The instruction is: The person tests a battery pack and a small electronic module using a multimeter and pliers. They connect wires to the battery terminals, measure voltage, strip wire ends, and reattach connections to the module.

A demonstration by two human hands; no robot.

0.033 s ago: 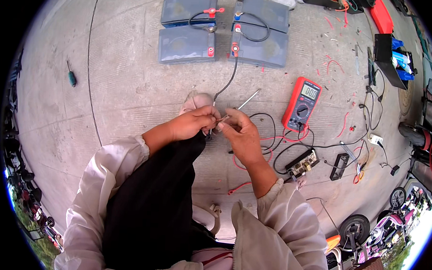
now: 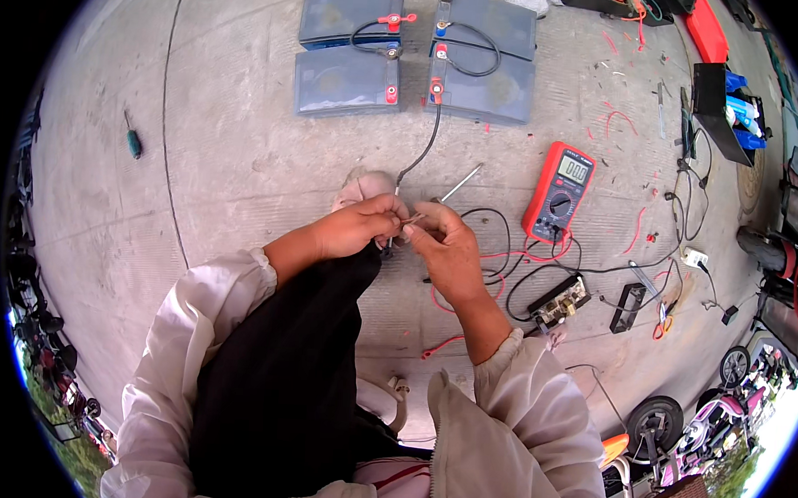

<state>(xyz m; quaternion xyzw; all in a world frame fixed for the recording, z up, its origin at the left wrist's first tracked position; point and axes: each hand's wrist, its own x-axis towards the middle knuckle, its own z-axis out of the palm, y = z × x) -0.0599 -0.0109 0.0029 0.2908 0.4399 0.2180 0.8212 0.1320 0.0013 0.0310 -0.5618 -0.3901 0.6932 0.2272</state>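
Note:
My left hand (image 2: 355, 227) is closed in a pinch on a black cable (image 2: 433, 139) near its end, just over my black-clad knee. Thin copper-coloured strands (image 2: 413, 219) show between the two hands. Thumb and forefinger of my right hand (image 2: 450, 256) pinch these strands; the exact grip is partly hidden by the fingers. The cable runs up to a red-covered terminal on one of several grey batteries (image 2: 482, 88), which stand in two columns joined by short black leads. A shiny-shafted tool (image 2: 460, 182) lies just beyond my right hand.
A red multimeter (image 2: 559, 192) with red and black leads lies to the right. Near it are an open circuit module (image 2: 559, 302), a black frame (image 2: 627, 308) and scissors (image 2: 664, 321). A green screwdriver (image 2: 132, 139) lies far left. A black box (image 2: 712, 111) holds blue items.

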